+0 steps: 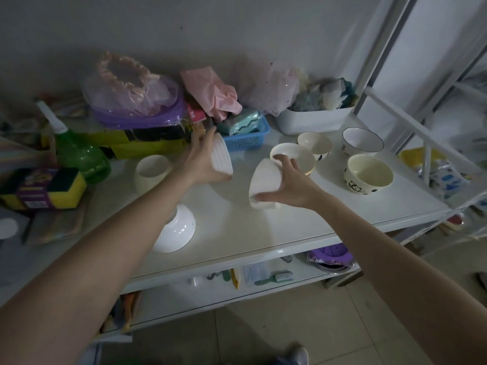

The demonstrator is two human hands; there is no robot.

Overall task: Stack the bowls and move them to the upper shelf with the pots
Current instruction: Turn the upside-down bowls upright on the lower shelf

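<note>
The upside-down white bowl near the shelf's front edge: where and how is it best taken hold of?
The upside-down white bowl sits rim-down, foot ring up, partly hidden under the left forearm. Probably best gripped from above, fingers spread over the dome down to opposite sides near the rim, since the glossy curved wall offers no other edge. Both hands are occupied: left hand and right hand each hold a bowl.

The left hand (203, 160) covers part of the ribbed bowl (222, 156) it holds, so its open side cannot be seen. The left arm hides part of the upside-down white bowl (177, 230) near the shelf's (263, 233) front edge. At the left edge, the things are dark and blurry. The small things on the lower shelf (263, 279) are too small to name.
</note>
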